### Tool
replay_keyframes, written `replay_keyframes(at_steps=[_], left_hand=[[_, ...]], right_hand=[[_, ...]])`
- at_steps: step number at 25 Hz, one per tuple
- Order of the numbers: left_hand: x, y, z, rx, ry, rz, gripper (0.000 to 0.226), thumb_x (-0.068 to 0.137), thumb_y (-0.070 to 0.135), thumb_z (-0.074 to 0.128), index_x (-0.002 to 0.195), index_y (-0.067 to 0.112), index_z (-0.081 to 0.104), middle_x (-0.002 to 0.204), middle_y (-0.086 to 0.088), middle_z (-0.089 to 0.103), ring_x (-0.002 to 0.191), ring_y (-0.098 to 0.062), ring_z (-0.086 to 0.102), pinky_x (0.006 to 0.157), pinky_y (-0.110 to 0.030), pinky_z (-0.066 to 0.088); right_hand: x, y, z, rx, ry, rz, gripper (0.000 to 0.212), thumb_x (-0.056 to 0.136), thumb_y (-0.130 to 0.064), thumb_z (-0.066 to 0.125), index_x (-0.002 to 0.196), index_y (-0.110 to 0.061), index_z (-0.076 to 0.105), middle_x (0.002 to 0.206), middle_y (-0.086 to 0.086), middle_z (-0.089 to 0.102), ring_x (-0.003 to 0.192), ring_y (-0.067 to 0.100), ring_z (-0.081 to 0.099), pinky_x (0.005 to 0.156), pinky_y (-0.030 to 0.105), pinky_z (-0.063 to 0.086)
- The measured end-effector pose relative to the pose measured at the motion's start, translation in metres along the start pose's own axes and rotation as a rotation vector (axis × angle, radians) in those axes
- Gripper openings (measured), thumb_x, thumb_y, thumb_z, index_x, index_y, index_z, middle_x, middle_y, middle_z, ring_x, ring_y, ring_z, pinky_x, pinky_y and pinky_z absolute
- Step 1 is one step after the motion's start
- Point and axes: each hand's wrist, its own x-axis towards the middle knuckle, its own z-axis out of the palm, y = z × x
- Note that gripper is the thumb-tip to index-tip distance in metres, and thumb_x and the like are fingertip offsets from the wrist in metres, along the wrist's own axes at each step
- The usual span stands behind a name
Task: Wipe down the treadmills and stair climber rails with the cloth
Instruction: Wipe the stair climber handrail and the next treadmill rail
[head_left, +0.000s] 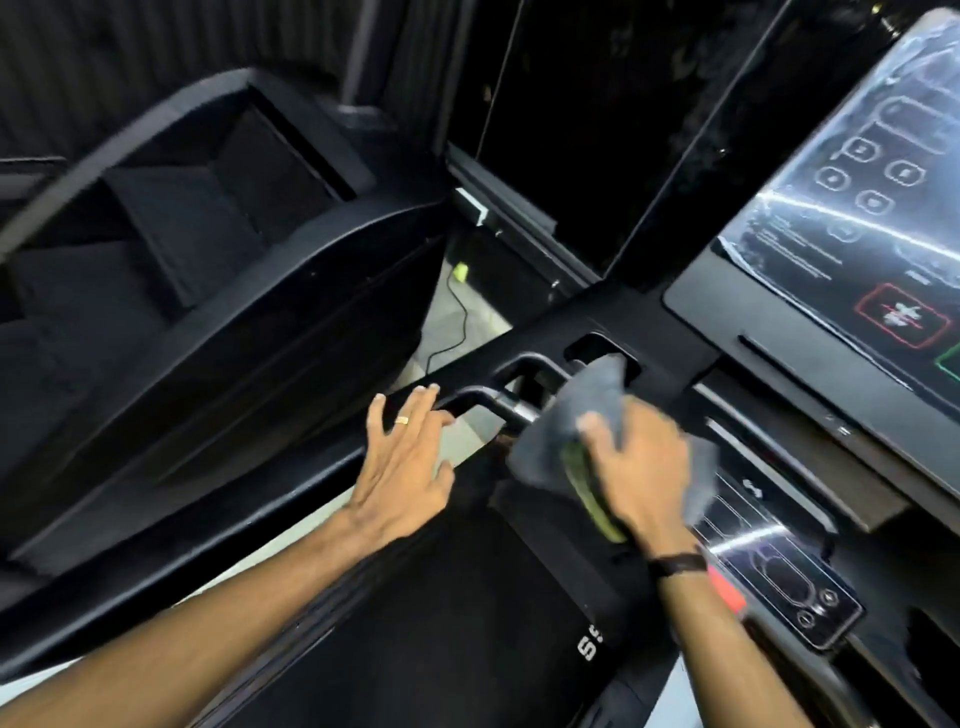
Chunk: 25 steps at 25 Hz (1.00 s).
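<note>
Both arms reach out over the dark belt (441, 613) of the treadmill. My right hand (636, 467) grips the grey cloth (597, 410) and presses it on the bar (498, 400) at the front edge of the treadmill. My left hand (402, 467) is flat and loose, holding nothing, fingertips just beside the bar. The cloth hangs close to the button panel (779, 566), so a wide wipe could press a button, I think. A screen (857, 208) stands near on the right. The stair climber (208, 270) waits on the left, well apart, with a cable (457, 317) on the floor between.
</note>
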Motion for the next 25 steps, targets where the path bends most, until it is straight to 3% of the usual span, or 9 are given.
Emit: replay_keyframes(at_steps=[2,3,7,11,14,19,20,23,25], left_hand=[[-0.006,-0.024,-0.012,0.048,-0.001,-0.056,0.051,0.083,0.018,0.068,0.130,0.008,0.054,0.159,-0.015,0.032,0.151,-0.026,0.025,0.120,-0.052,-0.005],[-0.009,-0.036,-0.018,0.070,0.005,-0.101,0.050,0.083,0.017,0.069,0.129,0.008,0.055,0.159,-0.016,0.033,0.151,-0.027,0.026,0.120,-0.051,-0.005],[-0.015,-0.073,-0.031,0.118,0.037,-0.260,0.046,0.087,0.018,0.065,0.131,0.008,0.052,0.160,-0.016,0.030,0.152,-0.027,0.023,0.120,-0.049,-0.010],[-0.014,-0.092,-0.031,0.226,0.016,-0.259,0.044,0.094,0.031,0.053,0.131,0.007,0.053,0.157,-0.016,0.036,0.150,-0.027,0.027,0.121,-0.044,-0.014],[-0.018,-0.098,-0.024,0.272,-0.014,-0.293,0.055,0.099,0.046,0.034,0.133,0.007,0.053,0.154,-0.016,0.040,0.149,-0.027,0.031,0.123,-0.045,-0.010],[-0.018,-0.097,-0.018,0.323,-0.032,-0.341,0.063,0.102,0.053,0.027,0.135,0.005,0.052,0.151,-0.016,0.043,0.145,-0.026,0.037,0.124,-0.048,-0.003],[-0.018,-0.096,-0.018,0.324,-0.023,-0.363,0.064,0.102,0.054,0.026,0.135,0.005,0.051,0.151,-0.017,0.043,0.144,-0.026,0.038,0.124,-0.049,-0.001],[-0.020,-0.092,-0.020,0.354,0.007,-0.448,0.066,0.102,0.055,0.025,0.134,0.004,0.052,0.148,-0.018,0.045,0.143,-0.027,0.039,0.123,-0.051,0.002],[-0.019,-0.088,-0.022,0.381,0.021,-0.488,0.065,0.102,0.055,0.024,0.132,0.004,0.053,0.145,-0.018,0.048,0.141,-0.027,0.042,0.122,-0.050,0.003]], right_hand=[[-0.010,-0.036,0.035,-0.322,-0.324,-0.169,0.086,0.078,-0.080,0.057,0.132,-0.015,0.047,0.112,0.007,0.057,0.097,0.029,0.057,0.081,0.040,0.043],[-0.009,-0.053,0.048,-0.401,-0.341,-0.216,0.095,0.076,-0.076,0.063,0.138,-0.008,0.042,0.114,0.012,0.055,0.098,0.031,0.056,0.085,0.044,0.045],[0.032,-0.081,0.080,-0.308,-0.373,-0.246,0.082,0.084,-0.077,0.052,0.124,-0.005,0.051,0.105,0.014,0.063,0.093,0.033,0.064,0.080,0.045,0.050],[0.034,-0.105,0.098,-0.252,-0.336,-0.277,0.074,0.089,-0.070,0.051,0.113,-0.001,0.056,0.089,0.014,0.061,0.081,0.033,0.060,0.072,0.045,0.049],[0.034,-0.097,0.101,-0.111,-0.314,-0.227,0.068,0.101,-0.061,0.038,0.116,0.000,0.064,0.096,0.015,0.070,0.089,0.033,0.063,0.079,0.045,0.048],[0.056,-0.106,0.101,0.530,-0.116,-0.171,0.070,0.099,-0.066,0.028,0.097,-0.008,0.067,0.089,0.005,0.068,0.086,0.026,0.060,0.078,0.035,0.039],[0.064,-0.118,0.103,0.542,-0.168,-0.244,0.072,0.097,-0.070,0.027,0.103,-0.011,0.067,0.097,0.004,0.069,0.094,0.025,0.060,0.084,0.036,0.038],[0.086,-0.169,0.118,0.206,-0.511,-0.551,0.089,0.087,-0.082,0.012,0.123,-0.021,0.066,0.123,0.003,0.066,0.122,0.024,0.052,0.108,0.043,0.028],[0.101,-0.195,0.133,0.130,-0.705,-0.649,0.094,0.077,-0.089,0.014,0.116,-0.023,0.069,0.123,0.007,0.069,0.120,0.029,0.056,0.106,0.046,0.031]])
